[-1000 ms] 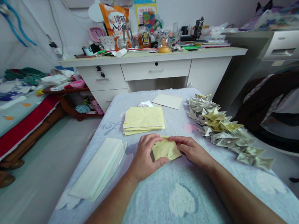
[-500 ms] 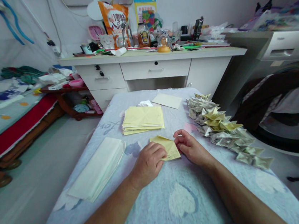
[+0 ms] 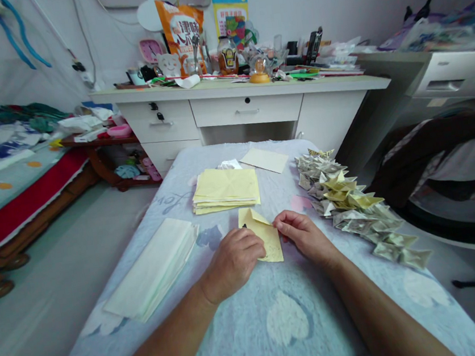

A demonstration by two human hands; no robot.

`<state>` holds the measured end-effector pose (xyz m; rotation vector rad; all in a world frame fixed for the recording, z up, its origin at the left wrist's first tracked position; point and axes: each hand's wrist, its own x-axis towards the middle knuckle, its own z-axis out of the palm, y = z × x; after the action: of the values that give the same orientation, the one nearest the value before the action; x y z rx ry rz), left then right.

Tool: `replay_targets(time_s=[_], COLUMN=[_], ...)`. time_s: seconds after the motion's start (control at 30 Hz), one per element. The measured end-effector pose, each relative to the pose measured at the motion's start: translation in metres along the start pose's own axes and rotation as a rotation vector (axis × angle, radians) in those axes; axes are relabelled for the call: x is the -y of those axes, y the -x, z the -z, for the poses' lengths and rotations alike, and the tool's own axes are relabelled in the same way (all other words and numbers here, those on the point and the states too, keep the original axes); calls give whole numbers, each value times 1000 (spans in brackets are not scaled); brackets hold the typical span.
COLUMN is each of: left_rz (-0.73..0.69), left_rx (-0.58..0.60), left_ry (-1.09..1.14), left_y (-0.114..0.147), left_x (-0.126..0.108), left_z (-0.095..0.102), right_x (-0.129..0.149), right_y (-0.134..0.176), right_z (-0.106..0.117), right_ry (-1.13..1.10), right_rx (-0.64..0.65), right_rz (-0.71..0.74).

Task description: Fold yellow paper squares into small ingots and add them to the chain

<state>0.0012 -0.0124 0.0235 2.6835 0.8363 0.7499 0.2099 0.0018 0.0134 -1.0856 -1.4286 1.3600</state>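
A small folded sheet of yellow paper (image 3: 270, 240) lies on the cloth between my hands, with a flap creased along its upper right side. My left hand (image 3: 238, 258) grips its left side, fingers curled over the edge. At the right edge, my right hand (image 3: 299, 231) pinches the paper between thumb and forefinger. Just beyond is a stack of yellow paper sheets (image 3: 225, 186). To the right runs a long row of folded paper pieces (image 3: 346, 194), mostly greyish with a few yellow. A pile of long pale folded paper (image 3: 155, 267) lies to the left.
The patterned blue cloth (image 3: 221, 340) covers the table. A pale card (image 3: 264, 160) and a crumpled white scrap (image 3: 230, 165) lie at its far end. Behind stands a cluttered white desk (image 3: 250, 108), with a washing machine (image 3: 444, 77) right and a bed (image 3: 17, 197) left.
The yellow paper has turned a little, its lower edge coming nearer to me, and its flap shows more clearly. Both hands have stayed on it, shifting only slightly.
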Motion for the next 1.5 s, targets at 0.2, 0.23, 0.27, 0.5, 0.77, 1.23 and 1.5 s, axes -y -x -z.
replay_targets(time_s=[0.2,0.23,0.27,0.5,0.77,1.23,1.5], left_rz=[-11,-12,-10,104,183,162,360], left_rx=[12,7,3,-6,132,162,33], left_ry=[66,71,73,44,-27,-12,163], left_y=[3,4,4,3,3,-1,-6], left_x=[4,4,4,3,3,-7,-7], left_z=[-2,-2,-2,2,1,-10,-16], right_x=[-11,-12,-12,-8,-8,-5,5], right_y=[-2,-2,-2,-1,0,1,7], right_z=[-1,-1,-1,2,0,3,5], right_ry=[49,50,55,219,576,854,886], right_rx=[73,83,88,-1,10,105,207], right_rz=[22,29,35,10,60,185,139])
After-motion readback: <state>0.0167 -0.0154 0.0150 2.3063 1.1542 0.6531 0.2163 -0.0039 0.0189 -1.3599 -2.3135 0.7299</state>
